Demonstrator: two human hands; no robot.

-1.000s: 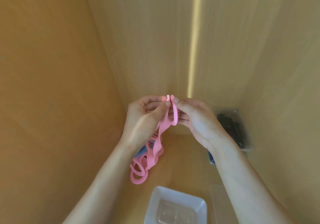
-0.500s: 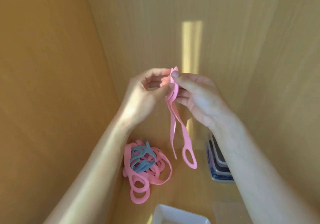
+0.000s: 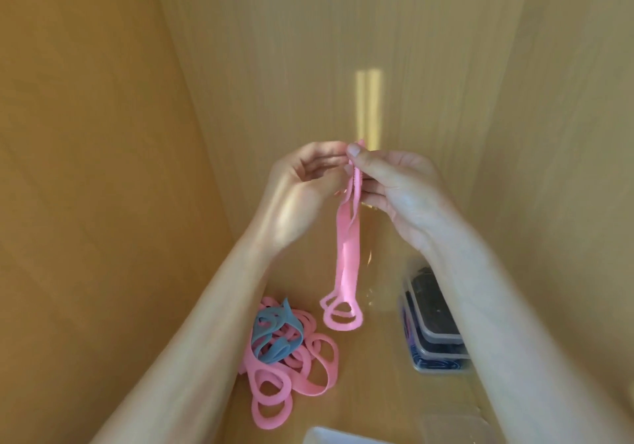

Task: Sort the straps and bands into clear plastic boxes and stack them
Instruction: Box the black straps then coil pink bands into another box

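Pink strap (image 3: pixel 348 251), flat and rubbery with looped ends, hangs doubled from both my hands: left hand (image 3: pixel 302 193) and right hand (image 3: pixel 394 189) pinch its top together above the desk (image 3: pixel 370 375), over the tangled pile (image 3: pixel 284 351).

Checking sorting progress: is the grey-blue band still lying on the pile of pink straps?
Yes. The grey-blue band lies on top of the pink pile, while both hands pinch a separate pink strap above.

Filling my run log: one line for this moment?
both hands pinch pink strap top, hanging | pink-blue pile below | filled boxes stacked right
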